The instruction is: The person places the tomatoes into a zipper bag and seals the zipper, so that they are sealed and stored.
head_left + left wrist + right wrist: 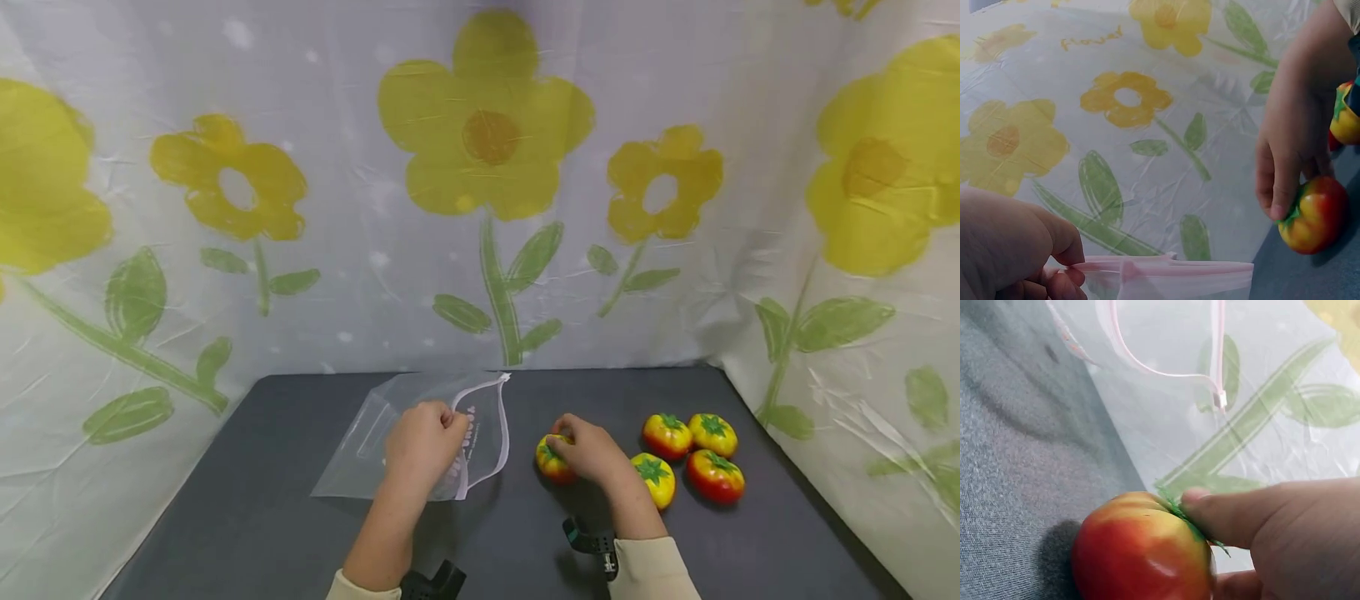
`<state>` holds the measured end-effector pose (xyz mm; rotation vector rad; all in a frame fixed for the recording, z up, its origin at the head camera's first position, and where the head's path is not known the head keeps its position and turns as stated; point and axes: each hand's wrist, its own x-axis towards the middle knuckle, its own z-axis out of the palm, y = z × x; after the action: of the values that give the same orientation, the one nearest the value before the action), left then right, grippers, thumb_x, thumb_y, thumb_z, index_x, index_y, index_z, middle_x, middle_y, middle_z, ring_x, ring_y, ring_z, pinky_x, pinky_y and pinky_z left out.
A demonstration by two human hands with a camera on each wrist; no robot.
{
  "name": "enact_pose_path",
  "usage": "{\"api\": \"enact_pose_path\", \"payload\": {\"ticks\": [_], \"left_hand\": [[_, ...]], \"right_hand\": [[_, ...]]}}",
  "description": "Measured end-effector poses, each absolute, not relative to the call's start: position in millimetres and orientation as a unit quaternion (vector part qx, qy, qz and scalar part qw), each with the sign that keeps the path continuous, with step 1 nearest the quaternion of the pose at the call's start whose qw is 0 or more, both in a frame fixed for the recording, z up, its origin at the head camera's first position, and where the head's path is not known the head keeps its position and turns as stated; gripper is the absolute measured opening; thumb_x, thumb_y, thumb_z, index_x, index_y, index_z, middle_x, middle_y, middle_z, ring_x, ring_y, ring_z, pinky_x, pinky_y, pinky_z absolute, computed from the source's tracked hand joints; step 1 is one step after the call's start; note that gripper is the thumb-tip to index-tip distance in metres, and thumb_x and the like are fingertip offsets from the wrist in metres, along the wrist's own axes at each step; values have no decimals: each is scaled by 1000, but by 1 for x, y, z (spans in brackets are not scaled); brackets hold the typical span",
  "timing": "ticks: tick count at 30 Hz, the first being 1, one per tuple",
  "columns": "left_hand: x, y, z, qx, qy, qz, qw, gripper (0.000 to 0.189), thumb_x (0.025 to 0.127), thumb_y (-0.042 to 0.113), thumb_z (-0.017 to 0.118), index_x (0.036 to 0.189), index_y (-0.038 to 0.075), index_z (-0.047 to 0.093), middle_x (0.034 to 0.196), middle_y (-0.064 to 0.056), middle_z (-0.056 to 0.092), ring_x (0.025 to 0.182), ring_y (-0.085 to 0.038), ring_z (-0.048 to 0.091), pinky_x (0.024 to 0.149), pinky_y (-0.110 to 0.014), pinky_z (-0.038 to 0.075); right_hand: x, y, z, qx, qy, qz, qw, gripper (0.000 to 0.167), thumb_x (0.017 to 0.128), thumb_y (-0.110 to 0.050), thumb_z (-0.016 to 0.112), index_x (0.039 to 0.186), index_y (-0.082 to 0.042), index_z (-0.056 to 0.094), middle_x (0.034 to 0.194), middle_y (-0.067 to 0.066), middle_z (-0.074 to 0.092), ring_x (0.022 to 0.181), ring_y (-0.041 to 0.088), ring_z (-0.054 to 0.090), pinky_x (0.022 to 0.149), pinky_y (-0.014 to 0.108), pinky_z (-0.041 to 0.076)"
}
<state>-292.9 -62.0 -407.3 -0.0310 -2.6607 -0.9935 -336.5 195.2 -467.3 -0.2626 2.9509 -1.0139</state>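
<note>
My left hand pinches the upper edge of a clear zip bag, whose pink-trimmed mouth gapes to the right. In the left wrist view the thumb and fingertips grip that pink zip strip. To the right of the bag, my right hand holds a red-and-yellow tomato by its green leafy top. The right wrist view shows the thumb against the leaves of this tomato, with other fingers partly hidden behind it. Whether it touches the table I cannot tell.
Several similar tomatoes stand grouped at the right of the dark table; my right forearm partly covers the nearest one. A white flower-patterned curtain hangs behind the table and along both sides.
</note>
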Motion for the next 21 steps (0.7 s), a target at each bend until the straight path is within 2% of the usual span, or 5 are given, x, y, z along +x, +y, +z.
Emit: {"api": "enact_pose_path", "payload": {"ticks": [4, 8, 14, 18, 21], "left_hand": [[-294, -64, -409, -6, -928, -338, 156, 37, 86, 19, 59, 56, 18, 39, 51, 7, 30, 50, -12, 28, 46, -30, 20], [-295, -65, -412, -4, -929, -338, 154, 35, 85, 17, 58, 56, 18, 38, 52, 7, 29, 50, -12, 28, 46, -30, 20], [-297, -66, -412, -1, -928, -333, 163, 36, 85, 18, 59, 55, 19, 37, 52, 8, 29, 51, -12, 28, 47, -30, 20], [-297, -64, -411, -8, -928, -335, 161, 39, 87, 19, 60, 55, 19, 39, 51, 8, 31, 50, -13, 29, 46, -30, 21], [-297, -62, -410, -16, -926, -345, 155, 42, 90, 19, 61, 55, 19, 38, 50, 8, 31, 47, -12, 28, 45, -29, 19]], "right_hand": [[-334, 193, -462, -92, 952, -291, 30, 42, 92, -34, 75, 126, -10, 70, 112, 14, 65, 98, 32, 60, 92, 54, 50], [-331, 194, -460, -94, 956, -275, 47, 61, 80, -30, 86, 135, -10, 67, 113, 17, 58, 96, 30, 55, 93, 54, 49], [-331, 196, -455, -85, 950, -299, 28, 67, 76, -23, 88, 134, -1, 62, 118, 16, 64, 100, 30, 60, 95, 54, 49], [-326, 198, -442, -79, 940, -331, 13, 63, 76, -21, 86, 128, 3, 60, 111, 13, 66, 92, 26, 61, 87, 49, 52], [-321, 199, -431, -97, 935, -341, -4, 59, 78, -23, 83, 127, 1, 62, 111, 11, 63, 93, 25, 60, 86, 47, 52]]}}
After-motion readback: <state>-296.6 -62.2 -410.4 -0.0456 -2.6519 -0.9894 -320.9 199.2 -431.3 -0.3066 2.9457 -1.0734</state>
